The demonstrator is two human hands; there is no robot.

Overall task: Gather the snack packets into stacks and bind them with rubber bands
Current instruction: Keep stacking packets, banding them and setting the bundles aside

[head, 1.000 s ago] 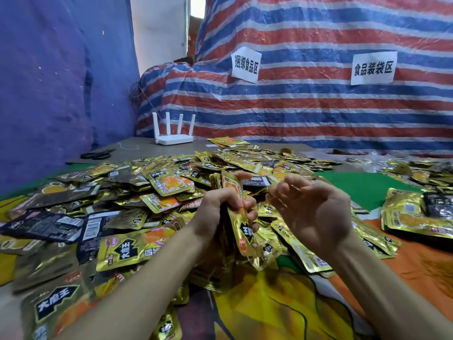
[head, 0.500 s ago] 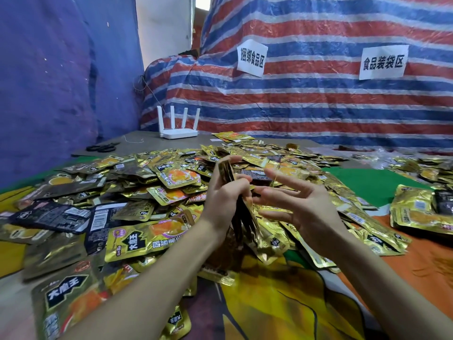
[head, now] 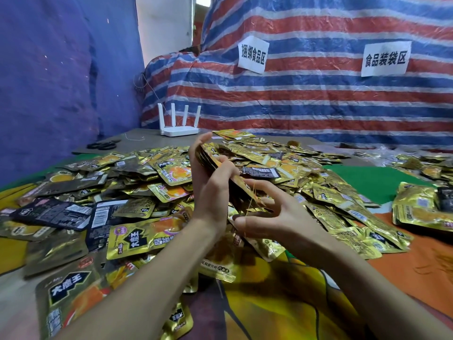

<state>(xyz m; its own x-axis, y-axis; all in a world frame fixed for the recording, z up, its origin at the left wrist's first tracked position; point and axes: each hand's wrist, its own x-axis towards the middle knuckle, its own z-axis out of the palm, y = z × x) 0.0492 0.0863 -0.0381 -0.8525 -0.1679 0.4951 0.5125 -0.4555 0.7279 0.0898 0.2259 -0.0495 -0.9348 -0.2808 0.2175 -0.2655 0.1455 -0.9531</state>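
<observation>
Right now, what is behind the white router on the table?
Behind the router hangs a red, white and blue striped tarp; whatever the tarp covers is hidden.

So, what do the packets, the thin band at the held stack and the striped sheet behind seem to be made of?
Packets: likely metallised plastic film, glossy gold; they glint and crease. Band: probably rubber, a thin orange strand stretched at the stack; too fine to be sure. Striped sheet: woven plastic tarpaulin by its look, with a crinkled sheen.

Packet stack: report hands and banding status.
Left hand grips packet stack. Right hand spread, rubber band on its fingers at stack's lower end. Loose packets heaped underneath.
</observation>
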